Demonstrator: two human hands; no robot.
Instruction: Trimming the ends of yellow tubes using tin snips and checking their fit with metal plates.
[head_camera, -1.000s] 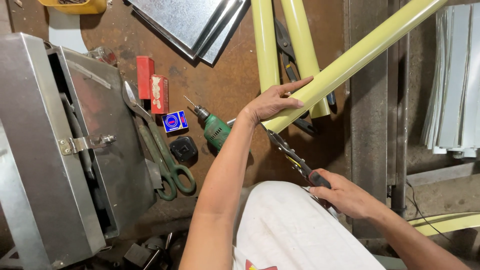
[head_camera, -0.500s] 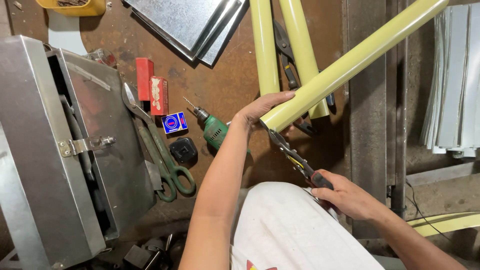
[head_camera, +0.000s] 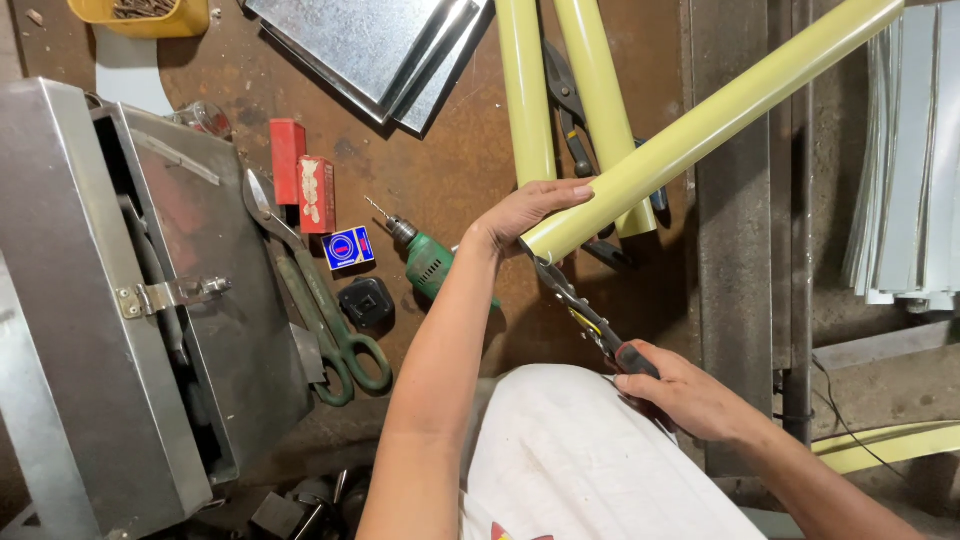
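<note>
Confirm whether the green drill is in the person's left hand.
No: the left hand grips the pale yellow tube, while the green drill lies on the bench.

Rusty workbench (head_camera: 450, 170); shears (head_camera: 320, 300), drill (head_camera: 425, 262), perhaps boxes (head_camera: 303, 185)

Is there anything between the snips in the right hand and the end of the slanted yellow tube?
Nothing visible. The red-handled metal snips in the right hand already reach the slanted pale yellow tube at its lower end, which the left hand grips.

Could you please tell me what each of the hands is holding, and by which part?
Left hand grips the pale yellow metal tube at its near end; right hand holds the snips by their handles.
</note>
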